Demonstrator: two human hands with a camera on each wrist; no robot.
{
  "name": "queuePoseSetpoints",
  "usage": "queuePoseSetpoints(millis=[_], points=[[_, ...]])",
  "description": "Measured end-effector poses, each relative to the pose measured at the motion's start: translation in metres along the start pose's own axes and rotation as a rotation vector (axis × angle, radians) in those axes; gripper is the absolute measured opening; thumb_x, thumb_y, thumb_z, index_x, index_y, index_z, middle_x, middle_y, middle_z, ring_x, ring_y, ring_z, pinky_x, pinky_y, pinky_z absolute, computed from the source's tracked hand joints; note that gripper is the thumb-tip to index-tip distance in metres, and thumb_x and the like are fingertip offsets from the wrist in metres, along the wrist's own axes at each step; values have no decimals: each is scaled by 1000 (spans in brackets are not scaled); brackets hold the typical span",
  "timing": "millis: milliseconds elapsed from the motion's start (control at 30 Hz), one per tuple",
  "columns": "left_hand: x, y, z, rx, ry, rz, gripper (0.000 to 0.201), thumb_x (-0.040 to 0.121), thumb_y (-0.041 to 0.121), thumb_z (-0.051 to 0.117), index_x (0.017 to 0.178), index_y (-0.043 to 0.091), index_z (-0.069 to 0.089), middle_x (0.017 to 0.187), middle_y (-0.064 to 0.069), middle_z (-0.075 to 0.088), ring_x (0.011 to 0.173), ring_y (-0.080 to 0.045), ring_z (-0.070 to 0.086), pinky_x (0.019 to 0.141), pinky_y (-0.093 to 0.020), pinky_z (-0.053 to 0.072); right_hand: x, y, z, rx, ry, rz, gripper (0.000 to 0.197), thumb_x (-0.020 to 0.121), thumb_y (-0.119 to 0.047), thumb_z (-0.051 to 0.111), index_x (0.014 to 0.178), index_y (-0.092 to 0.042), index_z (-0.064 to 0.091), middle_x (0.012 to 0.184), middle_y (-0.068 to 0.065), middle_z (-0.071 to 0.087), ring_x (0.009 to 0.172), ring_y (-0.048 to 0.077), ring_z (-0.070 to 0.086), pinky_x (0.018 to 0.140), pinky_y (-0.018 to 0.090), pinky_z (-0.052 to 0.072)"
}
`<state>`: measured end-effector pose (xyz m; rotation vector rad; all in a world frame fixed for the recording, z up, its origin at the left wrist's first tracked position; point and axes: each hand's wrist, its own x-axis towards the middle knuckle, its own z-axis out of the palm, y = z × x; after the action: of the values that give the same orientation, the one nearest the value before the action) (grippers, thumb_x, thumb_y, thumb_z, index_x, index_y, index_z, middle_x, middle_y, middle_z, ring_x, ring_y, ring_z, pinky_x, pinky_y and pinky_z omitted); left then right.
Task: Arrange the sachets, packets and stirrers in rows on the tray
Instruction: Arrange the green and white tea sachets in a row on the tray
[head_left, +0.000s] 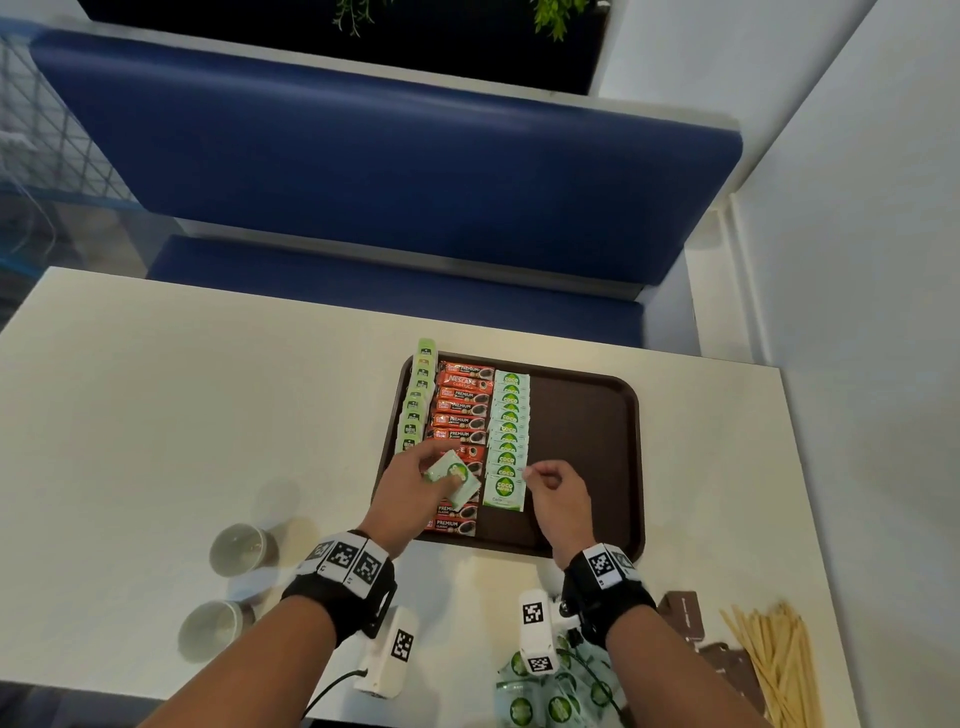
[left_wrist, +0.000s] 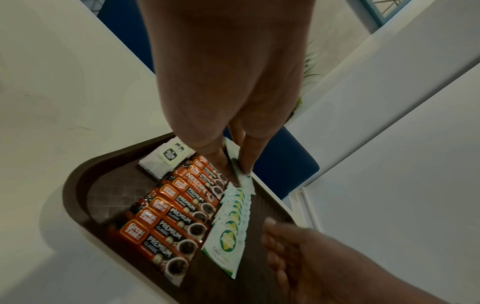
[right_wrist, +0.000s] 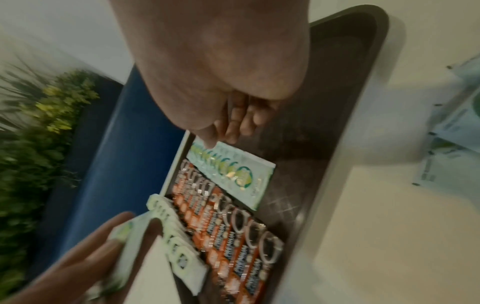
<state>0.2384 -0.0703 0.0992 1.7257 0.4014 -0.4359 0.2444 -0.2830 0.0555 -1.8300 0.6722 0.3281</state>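
A brown tray (head_left: 582, 441) holds three rows: pale green tea bags (head_left: 415, 400) at its left edge, red coffee sachets (head_left: 462, 410), then white-green coco sugar sachets (head_left: 509, 431). My left hand (head_left: 441, 470) hovers over the near coffee sachets and pinches a small stack of coco sugar sachets (head_left: 454, 475) between thumb and fingers, seen edge-on in the left wrist view (left_wrist: 245, 183). My right hand (head_left: 535, 475) hangs by the right edge of the nearest coco sachet (head_left: 504, 491), fingers curled, holding nothing. The right wrist view is blurred.
Two paper cups (head_left: 241, 548) (head_left: 210, 629) stand on the white table to the left. By the near edge lie loose coco sachets (head_left: 550, 696), brown packets (head_left: 685, 616) and wooden stirrers (head_left: 779, 660). The tray's right half is bare. A blue bench (head_left: 363, 156) stands behind.
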Motion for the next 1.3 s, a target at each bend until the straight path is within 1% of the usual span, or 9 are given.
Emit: queuePoseSetpoints(millis=[67,167,267,367,567,733,867,1167,1300], points=[[-1,5,4,-68,13,24,38,94,6,80,124,29,75,119,7,76,109,-11,74,82,-28,66,-10,-20,-5,52,-185,-39,14,99,-35,71,106,-23,73,103,-3,77,95,12,71,78,23,56],[-2,14,11,-199,27,14,29,92,6,82,116,23,78,108,-1,82,96,-18,81,79,-35,67,-23,-45,-13,54,-411,-96,15,98,-32,74,107,-21,77,101,0,79,83,8,71,68,15,52],[-2,20,13,-256,27,12,25,94,9,81,117,15,76,102,-4,84,94,-23,82,83,-39,67,-24,-53,-19,38,-441,-147,8,95,-21,78,102,-16,77,95,7,78,78,11,69,68,20,53],[-3,23,11,-275,29,-4,25,95,8,80,119,11,72,99,-6,84,92,-25,83,75,-34,67,-22,-54,-23,62,-471,-141,9,95,-14,77,103,-11,76,95,13,77,77,14,66,71,23,56],[6,24,10,58,-114,-16,55,80,20,95,121,27,58,87,-19,78,84,-31,79,81,-41,65,-25,-60,-31,-58,-549,-289,21,100,-23,72,120,-27,74,100,1,76,84,16,70,78,28,59],[5,20,18,-5,-52,-43,46,82,25,94,116,19,64,91,-6,82,87,-19,81,81,-33,63,-16,-54,-31,64,-455,-215,11,99,-8,71,109,-7,74,95,20,75,75,19,69,74,27,60],[4,10,20,-114,-17,-60,21,89,16,88,101,4,74,92,-12,82,92,-35,80,89,-42,67,-12,-43,-31,240,-397,-50,15,101,-6,67,113,2,66,104,24,75,82,25,75,84,37,64],[7,11,21,-41,22,-17,8,94,16,83,97,9,81,90,-3,82,84,-20,80,90,-37,66,-9,-26,-35,179,-399,-37,15,99,-15,72,111,-5,71,103,15,78,82,17,70,79,29,59],[8,9,21,72,-173,-62,10,90,15,86,93,7,81,90,-5,82,90,-25,79,91,-36,64,-5,-27,-33,176,-364,-69,9,104,-14,65,110,-9,70,112,15,76,93,19,75,83,31,62]])
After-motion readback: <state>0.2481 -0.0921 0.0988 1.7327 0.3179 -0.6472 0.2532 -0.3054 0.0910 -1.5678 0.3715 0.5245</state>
